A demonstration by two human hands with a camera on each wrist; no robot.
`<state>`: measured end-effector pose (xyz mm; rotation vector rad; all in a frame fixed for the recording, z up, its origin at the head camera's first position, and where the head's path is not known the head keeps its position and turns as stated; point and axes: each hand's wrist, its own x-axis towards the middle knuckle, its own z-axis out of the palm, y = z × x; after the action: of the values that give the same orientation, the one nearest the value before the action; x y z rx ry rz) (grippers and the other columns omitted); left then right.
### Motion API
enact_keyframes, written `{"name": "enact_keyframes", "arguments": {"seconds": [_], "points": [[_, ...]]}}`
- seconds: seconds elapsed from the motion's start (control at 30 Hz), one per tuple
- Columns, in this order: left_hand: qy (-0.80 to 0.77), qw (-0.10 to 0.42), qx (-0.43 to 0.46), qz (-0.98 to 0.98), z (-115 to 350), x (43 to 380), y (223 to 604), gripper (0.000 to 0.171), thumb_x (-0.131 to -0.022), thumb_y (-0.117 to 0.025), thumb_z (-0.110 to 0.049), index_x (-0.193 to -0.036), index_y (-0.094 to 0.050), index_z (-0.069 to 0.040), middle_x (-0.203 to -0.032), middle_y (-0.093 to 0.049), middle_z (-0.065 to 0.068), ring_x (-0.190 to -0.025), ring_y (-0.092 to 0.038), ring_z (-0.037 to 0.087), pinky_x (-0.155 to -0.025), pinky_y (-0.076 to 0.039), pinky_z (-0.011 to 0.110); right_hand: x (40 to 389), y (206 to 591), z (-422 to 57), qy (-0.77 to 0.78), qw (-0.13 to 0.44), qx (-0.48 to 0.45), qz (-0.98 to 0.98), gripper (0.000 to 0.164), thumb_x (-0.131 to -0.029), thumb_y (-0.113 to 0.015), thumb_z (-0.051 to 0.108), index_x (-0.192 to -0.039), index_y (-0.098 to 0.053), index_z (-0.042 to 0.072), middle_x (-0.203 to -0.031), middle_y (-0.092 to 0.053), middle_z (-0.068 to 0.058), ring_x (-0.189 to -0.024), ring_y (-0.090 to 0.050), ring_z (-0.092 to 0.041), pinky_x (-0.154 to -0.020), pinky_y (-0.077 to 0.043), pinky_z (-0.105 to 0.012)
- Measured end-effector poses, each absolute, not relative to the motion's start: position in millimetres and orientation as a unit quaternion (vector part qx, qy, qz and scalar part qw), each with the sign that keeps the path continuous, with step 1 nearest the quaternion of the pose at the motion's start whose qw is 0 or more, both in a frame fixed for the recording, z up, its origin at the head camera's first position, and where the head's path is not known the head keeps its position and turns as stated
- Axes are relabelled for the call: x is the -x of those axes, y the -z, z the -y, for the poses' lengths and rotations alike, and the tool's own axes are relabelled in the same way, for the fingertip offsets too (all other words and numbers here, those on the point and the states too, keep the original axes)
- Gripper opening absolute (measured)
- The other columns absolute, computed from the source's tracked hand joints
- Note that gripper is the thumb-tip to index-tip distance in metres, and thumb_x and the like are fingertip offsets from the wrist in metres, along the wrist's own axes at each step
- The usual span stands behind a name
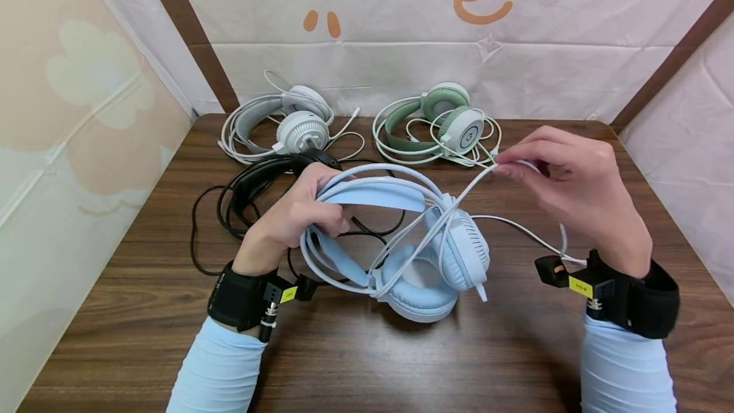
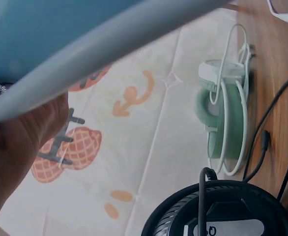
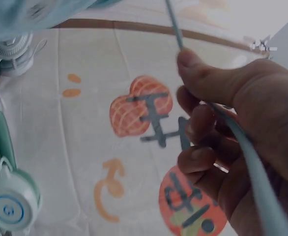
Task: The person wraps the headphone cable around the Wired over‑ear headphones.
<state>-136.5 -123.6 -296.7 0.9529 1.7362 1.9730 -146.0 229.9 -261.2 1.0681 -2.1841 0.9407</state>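
Light blue headphones (image 1: 421, 298) are held up over the table, tilted, by my left hand (image 1: 304, 212). Its fingers and thumb grip the headband (image 1: 373, 193) at the left end. Off to the right, my right hand (image 1: 579, 183) pinches the headphones' pale cable (image 1: 473, 180) between thumb and fingertips. From that pinch the cable runs taut down to the headphones, where several strands wrap across the headband and ear cups. In the right wrist view the cable (image 3: 257, 167) passes through the fingers and across the palm. Its loose end (image 1: 516, 225) trails over the table toward the right wrist.
White-grey headphones (image 1: 304, 129) lie at the back left, wound in their cable. Green and white headphones (image 1: 461, 129) lie at the back middle. Black headphones (image 1: 252, 187) with loose black cable sit behind my left hand. Printed fabric (image 1: 367, 69) hangs behind the wooden table (image 1: 355, 368).
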Motion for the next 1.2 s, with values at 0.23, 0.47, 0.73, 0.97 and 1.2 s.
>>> {"name": "enact_keyframes", "arguments": {"seconds": [0.23,0.47,0.73,0.97,1.2], "points": [[-0.716,0.217,-0.362,-0.556,125.7,136.9,296.2,0.017,-0.063,-0.045,0.009,-0.064,-0.036,-0.005,-0.057,-0.024,0.006,-0.051,-0.017,0.019,-0.048,-0.015,0.030,155.4,266.1,-240.8,-0.408,0.297,-0.345,0.792,0.013,-0.080,-0.077,-0.011,-0.090,-0.078,-0.004,-0.085,-0.073,-0.003,-0.071,-0.054,0.002,-0.062,-0.037,-0.012],[-0.744,0.224,-0.364,-0.514,127.2,138.5,298.0,0.017,-0.066,-0.045,0.010,-0.067,-0.036,-0.005,-0.057,-0.019,0.004,-0.049,-0.014,0.018,-0.045,-0.012,0.029,163.8,270.2,-244.2,-0.415,0.304,-0.321,0.795,0.014,-0.081,-0.075,-0.012,-0.091,-0.079,-0.005,-0.083,-0.073,-0.002,-0.069,-0.052,0.001,-0.062,-0.037,-0.013],[-0.813,0.220,-0.371,-0.391,125.7,141.5,300.6,0.024,-0.067,-0.030,0.011,-0.071,-0.020,-0.011,-0.062,-0.015,-0.001,-0.048,-0.010,0.013,-0.044,-0.007,0.027,178.5,281.2,-254.4,-0.405,0.281,-0.336,0.803,0.026,-0.079,-0.072,-0.020,-0.098,-0.078,-0.004,-0.089,-0.073,0.009,-0.068,-0.052,-0.001,-0.061,-0.039,-0.014],[-0.872,0.223,-0.332,-0.283,124.7,142.5,301.7,0.030,-0.075,-0.041,0.007,-0.070,-0.019,-0.012,-0.059,-0.017,-0.003,-0.046,-0.013,0.010,-0.047,-0.010,0.023,186.0,291.8,-257.4,-0.381,0.242,-0.321,0.833,0.023,-0.084,-0.071,-0.014,-0.103,-0.077,-0.002,-0.091,-0.068,0.021,-0.065,-0.047,0.000,-0.057,-0.036,-0.012],[-0.933,0.217,-0.246,-0.147,125.2,146.2,305.2,0.029,-0.074,-0.051,0.001,-0.072,-0.025,-0.012,-0.059,-0.020,-0.006,-0.047,-0.017,0.007,-0.048,-0.011,0.019,187.1,296.0,-255.9,-0.374,0.195,-0.289,0.859,0.024,-0.088,-0.069,-0.011,-0.107,-0.077,0.000,-0.095,-0.064,0.035,-0.071,-0.057,0.009,-0.059,-0.042,-0.007]]}}
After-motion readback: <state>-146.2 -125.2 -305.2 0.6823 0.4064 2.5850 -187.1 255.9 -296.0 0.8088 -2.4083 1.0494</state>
